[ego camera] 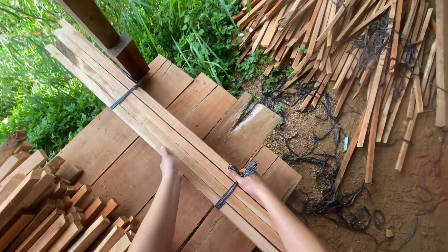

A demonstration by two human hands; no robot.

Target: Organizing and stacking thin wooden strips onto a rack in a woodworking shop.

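A long bundle of pale wooden slats (140, 112) lies diagonally across a platform of wide brown boards (102, 144). Two dark straps bind it: one near the far end (125, 95), one near me (229, 192). My left hand (169, 165) rests flat on the bundle's near edge, fingers together, holding nothing. My right hand (247, 181) sits on the bundle at the near strap and pinches the strap's loose knotted ends (249, 167).
Stacked short wood blocks (51, 210) lie at the lower left. A large heap of loose slats (354, 51) and scattered dark straps (336, 196) cover the dirt at the right. A wooden post (112, 37) stands behind the bundle, with green plants beyond.
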